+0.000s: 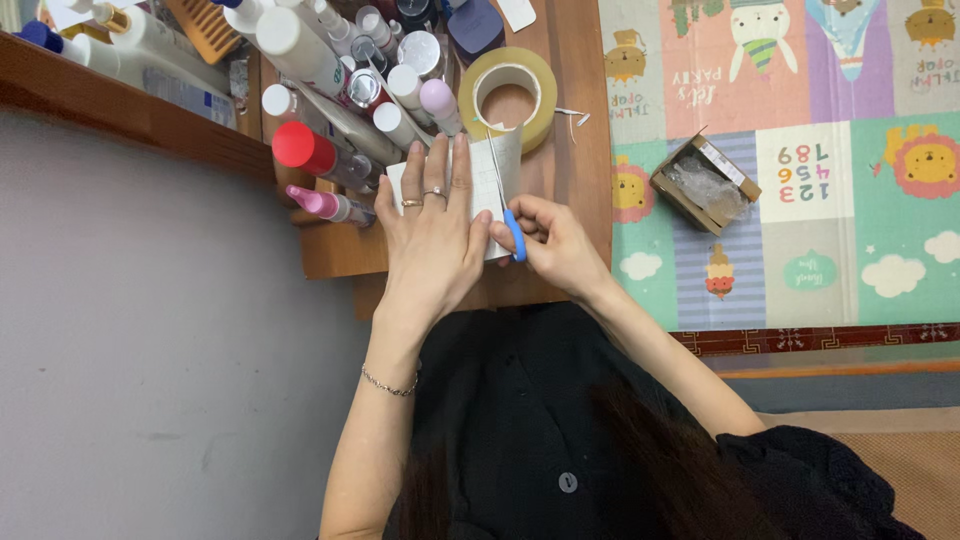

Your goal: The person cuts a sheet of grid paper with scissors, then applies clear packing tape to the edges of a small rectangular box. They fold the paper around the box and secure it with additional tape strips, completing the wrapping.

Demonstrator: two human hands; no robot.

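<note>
Left hand point(432, 232) flat, pinning white paper point(497, 180) on table point(570, 150). Right hand point(553, 243) grips blue-handled scissors point(505, 205), blades toward 12 o'clock; cut partway, remainder uncut.

The tabletop point(570, 170) is showing smooth brown wood. White matt paper point(487, 190) is lying under thin metal scissors point(500, 190) with a glossy blue plastic handle. At the far edge, a glossy tape roll point(508, 92) is shining beside smooth plastic bottles point(330, 60).

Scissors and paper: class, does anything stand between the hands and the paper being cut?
Nothing visible does. The left hand lies flat on the paper, and the right hand holds the scissors against its edge.
</note>
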